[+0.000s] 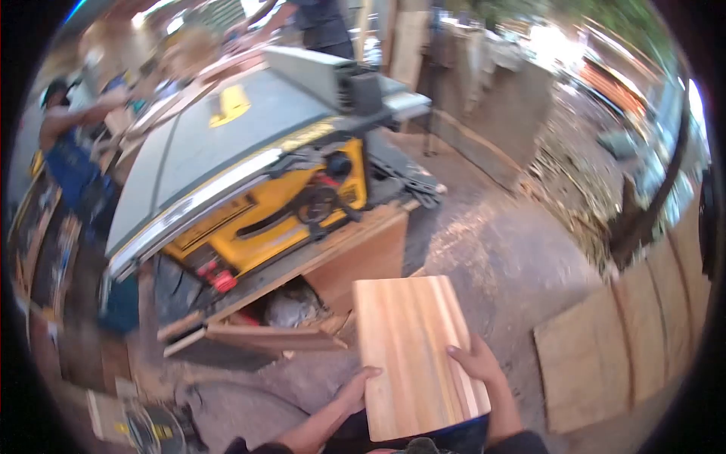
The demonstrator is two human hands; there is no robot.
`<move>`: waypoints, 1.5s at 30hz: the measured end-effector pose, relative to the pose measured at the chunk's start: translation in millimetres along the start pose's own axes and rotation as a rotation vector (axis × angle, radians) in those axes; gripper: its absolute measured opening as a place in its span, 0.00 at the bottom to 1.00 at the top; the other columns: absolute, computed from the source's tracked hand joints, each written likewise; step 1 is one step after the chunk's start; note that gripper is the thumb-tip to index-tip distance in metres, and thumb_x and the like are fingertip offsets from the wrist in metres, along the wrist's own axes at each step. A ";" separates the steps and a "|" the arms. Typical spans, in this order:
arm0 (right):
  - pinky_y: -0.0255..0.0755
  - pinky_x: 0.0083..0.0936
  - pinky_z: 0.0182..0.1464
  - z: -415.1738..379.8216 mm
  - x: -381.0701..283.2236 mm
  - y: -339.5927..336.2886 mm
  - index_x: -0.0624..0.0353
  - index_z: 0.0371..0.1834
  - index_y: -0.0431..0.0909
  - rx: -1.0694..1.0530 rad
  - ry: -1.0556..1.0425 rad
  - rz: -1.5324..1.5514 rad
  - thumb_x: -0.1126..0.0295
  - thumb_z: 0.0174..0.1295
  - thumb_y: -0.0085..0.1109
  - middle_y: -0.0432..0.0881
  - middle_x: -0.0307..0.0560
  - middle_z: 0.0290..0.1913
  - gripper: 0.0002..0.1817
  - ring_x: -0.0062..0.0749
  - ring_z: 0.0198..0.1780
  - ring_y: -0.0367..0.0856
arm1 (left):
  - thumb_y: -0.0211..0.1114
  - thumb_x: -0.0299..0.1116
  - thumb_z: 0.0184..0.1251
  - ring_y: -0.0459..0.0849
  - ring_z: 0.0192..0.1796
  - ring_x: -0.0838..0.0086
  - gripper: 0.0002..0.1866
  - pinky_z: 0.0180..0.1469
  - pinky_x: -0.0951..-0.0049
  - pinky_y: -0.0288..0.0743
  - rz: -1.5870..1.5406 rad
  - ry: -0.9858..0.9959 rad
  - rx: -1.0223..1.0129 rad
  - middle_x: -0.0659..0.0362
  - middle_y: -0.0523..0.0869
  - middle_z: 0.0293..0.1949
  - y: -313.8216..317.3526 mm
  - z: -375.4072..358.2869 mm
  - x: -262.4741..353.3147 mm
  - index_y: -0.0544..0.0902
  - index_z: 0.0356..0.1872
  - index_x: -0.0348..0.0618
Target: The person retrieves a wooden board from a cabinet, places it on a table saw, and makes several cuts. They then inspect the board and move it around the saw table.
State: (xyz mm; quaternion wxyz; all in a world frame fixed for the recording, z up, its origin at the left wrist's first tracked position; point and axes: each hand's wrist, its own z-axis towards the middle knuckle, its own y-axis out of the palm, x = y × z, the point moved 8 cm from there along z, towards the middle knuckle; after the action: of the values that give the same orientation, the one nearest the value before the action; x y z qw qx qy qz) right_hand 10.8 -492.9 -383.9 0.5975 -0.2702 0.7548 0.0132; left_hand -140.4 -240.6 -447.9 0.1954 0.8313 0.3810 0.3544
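A rectangular wooden board (416, 356) with light and reddish stripes is held up in front of me at the lower middle. My left hand (355, 390) grips its left edge, thumb on the upper face and fingers hidden beneath. On the opposite edge my right hand (482, 367) has its thumb laid over the face, the other fingers behind the board. Beyond the board stands a yellow and grey table saw (280, 204), apart from both hands.
The saw rests on a wooden stand (363, 257). Large planks (605, 348) lean at the right, near a heap of wood scraps (567, 197). A person in blue (72, 166) works at the left; another person (325, 26) stands behind the saw. A power tool (155, 427) lies lower left.
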 end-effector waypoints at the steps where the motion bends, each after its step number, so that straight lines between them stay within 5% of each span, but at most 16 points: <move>1: 0.72 0.36 0.65 -14.8 -10.3 -11.4 0.73 0.69 0.68 0.028 -0.011 0.069 0.60 0.62 0.71 0.82 0.62 0.61 0.37 0.41 0.62 0.80 | 0.64 0.36 0.66 0.85 0.53 0.63 0.24 0.56 0.59 0.81 0.096 -0.051 -0.017 0.49 0.85 0.51 26.6 -11.6 5.3 0.76 0.59 0.31; 10: 0.73 0.34 0.62 -169.6 -223.3 -73.8 0.72 0.64 0.69 0.296 -0.085 0.065 0.67 0.61 0.72 0.82 0.58 0.55 0.32 0.38 0.57 0.80 | 0.66 0.34 0.67 0.82 0.57 0.71 0.30 0.61 0.69 0.75 0.320 -0.026 -0.221 0.54 0.83 0.58 164.8 -211.7 66.0 0.72 0.68 0.29; 14: 0.73 0.37 0.63 -189.4 -319.8 -63.5 0.72 0.66 0.67 0.250 -0.179 -0.071 0.65 0.58 0.73 0.81 0.61 0.58 0.36 0.42 0.60 0.80 | 0.64 0.30 0.72 0.77 0.64 0.71 0.34 0.66 0.69 0.70 0.385 0.325 -0.040 0.52 0.78 0.65 178.2 -310.0 128.8 0.63 0.75 0.32; 16: 0.73 0.37 0.64 -182.6 -376.8 -45.9 0.69 0.68 0.68 0.142 -0.172 -0.183 0.65 0.58 0.74 0.81 0.61 0.59 0.37 0.43 0.61 0.80 | 0.64 0.29 0.72 0.72 0.70 0.69 0.39 0.71 0.70 0.66 0.499 0.801 0.249 0.49 0.71 0.72 184.1 -375.3 185.0 0.56 0.79 0.34; 22: 0.73 0.36 0.63 -96.3 -458.3 12.8 0.69 0.67 0.70 0.023 -0.341 -0.185 0.57 0.59 0.74 0.82 0.61 0.60 0.38 0.42 0.61 0.81 | 0.61 0.26 0.74 0.69 0.73 0.70 0.39 0.73 0.71 0.61 0.387 0.973 0.317 0.49 0.67 0.75 164.6 -389.6 275.3 0.52 0.81 0.33; 32: 0.72 0.34 0.64 70.6 -475.1 35.8 0.70 0.65 0.71 -0.112 -0.310 -0.081 0.54 0.61 0.72 0.81 0.62 0.59 0.37 0.40 0.61 0.81 | 0.61 0.29 0.76 0.72 0.69 0.71 0.37 0.71 0.73 0.63 0.299 0.960 0.370 0.52 0.71 0.73 157.1 -268.8 380.2 0.55 0.81 0.38; 36: 0.69 0.31 0.66 134.6 -444.2 29.8 0.67 0.64 0.74 -0.239 -0.214 0.165 0.57 0.69 0.65 0.80 0.51 0.61 0.29 0.34 0.63 0.78 | 0.59 0.32 0.77 0.72 0.70 0.71 0.36 0.71 0.73 0.64 0.291 0.859 0.449 0.51 0.71 0.73 154.7 -229.0 407.6 0.56 0.81 0.40; 38: 0.78 0.32 0.51 165.8 -407.3 23.1 0.64 0.69 0.70 -0.305 -0.157 0.505 0.52 0.74 0.55 0.82 0.54 0.55 0.30 0.37 0.50 0.84 | 0.58 0.33 0.78 0.72 0.70 0.70 0.36 0.71 0.73 0.63 0.324 0.843 0.501 0.51 0.71 0.74 145.9 -218.1 402.8 0.56 0.81 0.40; 42: 0.78 0.38 0.51 220.1 -372.3 -21.9 0.60 0.62 0.73 -0.094 0.251 0.583 0.52 0.75 0.49 0.82 0.55 0.53 0.24 0.41 0.50 0.84 | 0.58 0.35 0.77 0.70 0.72 0.69 0.36 0.72 0.72 0.63 0.272 0.808 0.505 0.50 0.69 0.75 150.4 -207.8 424.1 0.56 0.81 0.40; 43: 0.76 0.49 0.55 261.6 -335.1 -26.9 0.57 0.59 0.74 -0.068 0.281 0.714 0.53 0.73 0.50 0.81 0.54 0.57 0.22 0.45 0.56 0.82 | 0.59 0.34 0.77 0.70 0.72 0.69 0.36 0.72 0.72 0.63 0.324 0.779 0.542 0.51 0.68 0.75 148.7 -209.8 428.2 0.56 0.81 0.40; 45: 0.76 0.53 0.56 284.5 -350.9 -34.9 0.57 0.60 0.74 -0.053 0.256 0.921 0.55 0.72 0.50 0.81 0.53 0.58 0.21 0.47 0.57 0.81 | 0.58 0.34 0.77 0.69 0.73 0.68 0.36 0.74 0.71 0.62 0.435 0.778 0.609 0.51 0.68 0.76 159.6 -216.8 435.7 0.56 0.81 0.39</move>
State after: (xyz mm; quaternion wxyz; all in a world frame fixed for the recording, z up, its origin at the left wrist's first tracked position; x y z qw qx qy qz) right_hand 329.3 -287.6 -135.5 0.4245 0.0779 0.8630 0.2626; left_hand -21.7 6.5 -15.3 -0.2879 0.7175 0.3299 0.5417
